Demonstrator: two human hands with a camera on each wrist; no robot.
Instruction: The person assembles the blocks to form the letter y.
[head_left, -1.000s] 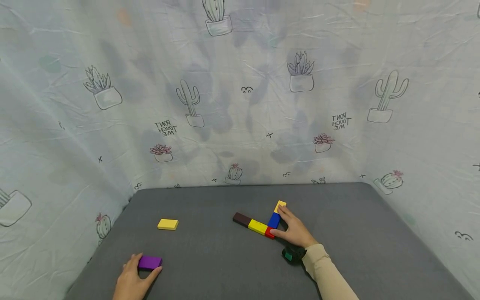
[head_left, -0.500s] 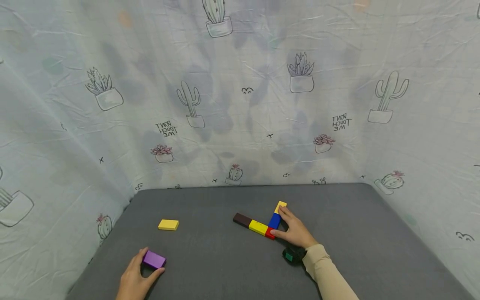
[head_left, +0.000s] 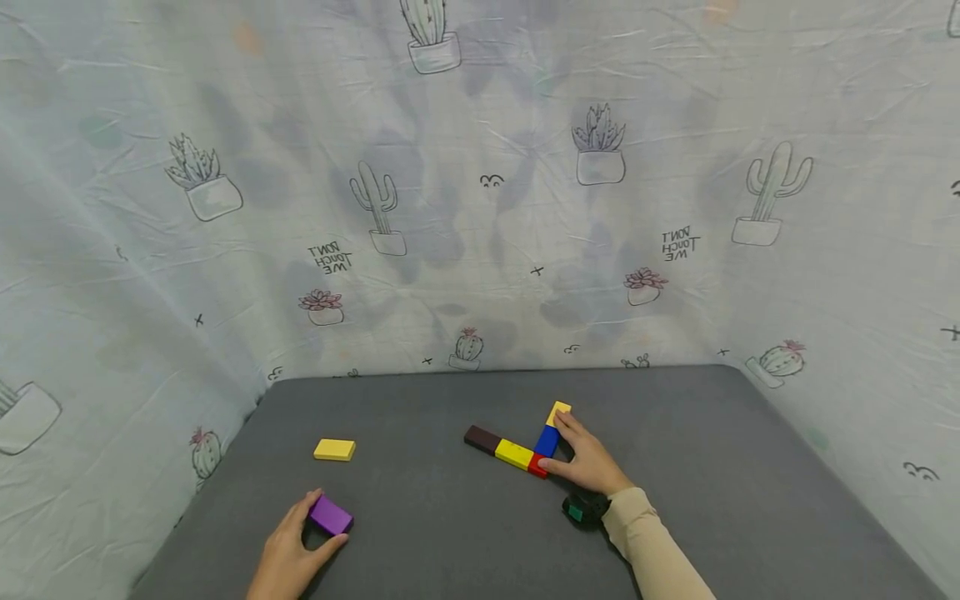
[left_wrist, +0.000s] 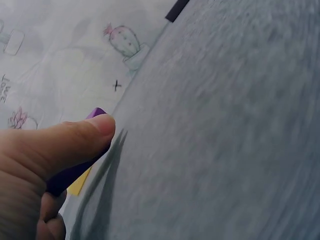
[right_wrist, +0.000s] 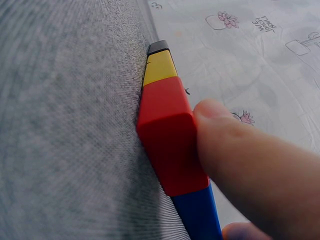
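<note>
My left hand (head_left: 292,546) pinches a purple rectangular block (head_left: 331,516) between thumb and fingers at the lower left in the head view. The left wrist view shows the thumb across the purple block (left_wrist: 75,172), a shadow falling on the table beside it. Right of centre, blocks form an angled shape: dark brown (head_left: 482,439), yellow (head_left: 514,453) and red (head_left: 537,465) in one row, then blue (head_left: 547,442) and a lighter yellow block (head_left: 558,412) branching away from the red end. My right hand (head_left: 591,461) rests on this branch, thumb on the red block (right_wrist: 167,135), fingertips at the lighter yellow block.
A loose pale yellow block (head_left: 334,450) lies on the grey table (head_left: 420,533), beyond my left hand. A dark device with a green patch (head_left: 583,510) sits under the right wrist. Cactus-print cloth (head_left: 480,208) hangs behind the table and along both sides.
My left hand has moved right and slightly forward with the purple block, which has turned and tilted. The right hand and the joined blocks have stayed in place.
</note>
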